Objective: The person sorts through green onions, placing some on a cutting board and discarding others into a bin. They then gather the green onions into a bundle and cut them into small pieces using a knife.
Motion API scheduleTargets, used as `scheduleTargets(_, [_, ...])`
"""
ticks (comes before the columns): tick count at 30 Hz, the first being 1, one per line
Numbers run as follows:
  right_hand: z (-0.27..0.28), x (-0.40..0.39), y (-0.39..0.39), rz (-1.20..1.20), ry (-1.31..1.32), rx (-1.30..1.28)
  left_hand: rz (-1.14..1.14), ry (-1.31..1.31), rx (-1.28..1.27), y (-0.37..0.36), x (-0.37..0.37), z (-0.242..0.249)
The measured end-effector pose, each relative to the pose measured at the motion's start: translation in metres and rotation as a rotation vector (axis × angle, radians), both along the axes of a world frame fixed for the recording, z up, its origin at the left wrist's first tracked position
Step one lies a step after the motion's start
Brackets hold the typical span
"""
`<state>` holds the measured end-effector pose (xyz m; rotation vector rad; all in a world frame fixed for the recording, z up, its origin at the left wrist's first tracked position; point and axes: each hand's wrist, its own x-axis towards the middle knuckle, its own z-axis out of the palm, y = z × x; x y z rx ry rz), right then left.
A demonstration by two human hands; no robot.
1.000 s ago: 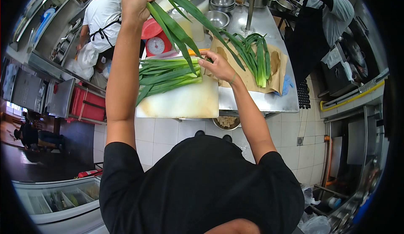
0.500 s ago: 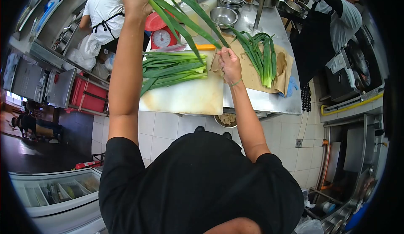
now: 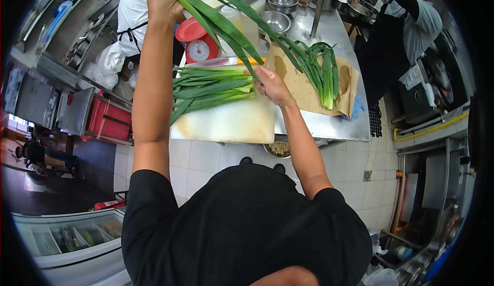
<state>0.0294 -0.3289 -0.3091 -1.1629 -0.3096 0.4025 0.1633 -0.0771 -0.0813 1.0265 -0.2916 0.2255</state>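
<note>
High at the upper left, my left hand is closed around the base of a leek, whose long flat leaves fan down to the right. My right hand pinches the tip of one hanging leaf, just above the right end of a leek pile. That pile lies sideways on a white cutting board. Another bunch of leeks rests on brown paper to the right. The upper end of the held leek is cut off by the frame edge.
A red kitchen scale and an orange strip lie behind the board. Metal bowls stand farther back, near a metal post. One person bends at the left; another stands right of the steel table.
My right hand has moved down and left and now grips a different, lower leaf tip. The longer leaf it held hangs free toward the right bunch. My left hand stays raised.
</note>
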Motion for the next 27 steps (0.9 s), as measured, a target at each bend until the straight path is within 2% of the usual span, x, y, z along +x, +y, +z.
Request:
scheduleTargets(1, [-0.002,0.0,-0.002,0.006,-0.005,0.001,0.025,0.0,-0.017,0.0,-0.001,0.001])
scheduleTargets(3, [-0.011,-0.006,-0.008,0.175,0.038,0.139,0.056,-0.037,-0.001,0.009,-0.001,0.001])
scheduleTargets(7, [-0.018,-0.01,-0.003,0.153,0.03,0.283,0.246,-0.049,0.051,0.017,-0.011,-0.001])
scheduleTargets(9, [-0.02,-0.008,0.005,-0.038,0.188,0.531,0.266,-0.093,0.057,0.019,-0.015,-0.004])
scheduleTargets(10, [-0.021,-0.006,0.01,-0.037,0.19,0.531,0.276,-0.115,0.058,0.018,-0.018,-0.005])
scheduleTargets(12, [-0.025,0.0,0.022,-0.234,0.391,0.75,0.321,-0.128,0.039,0.001,-0.03,-0.008])
scheduleTargets(15, [-0.041,-0.003,0.024,-0.296,0.372,0.625,0.385,-0.176,0.025,-0.006,-0.038,-0.005])
scheduleTargets(16, [-0.028,-0.008,0.026,-0.289,0.364,0.622,0.399,-0.191,0.052,-0.006,-0.039,-0.004])
scheduleTargets(18, [0.021,-0.034,0.035,-0.122,0.143,0.252,0.412,-0.193,0.09,-0.007,-0.041,-0.006])
scheduleTargets(19, [0.038,-0.037,0.042,-0.124,0.147,0.255,0.411,-0.19,0.095,-0.004,-0.039,-0.007])
scheduleTargets(21, [0.061,-0.033,0.057,-0.153,-0.108,0.082,0.369,-0.171,0.112,0.001,-0.035,-0.013])
scheduleTargets(24, [0.065,-0.015,0.075,-0.139,-0.25,0.007,0.458,-0.227,0.108,-0.018,-0.042,-0.01])
scheduleTargets(27, [0.071,-0.021,0.083,-0.15,-0.254,0.018,0.412,-0.214,0.11,-0.003,-0.043,-0.009])
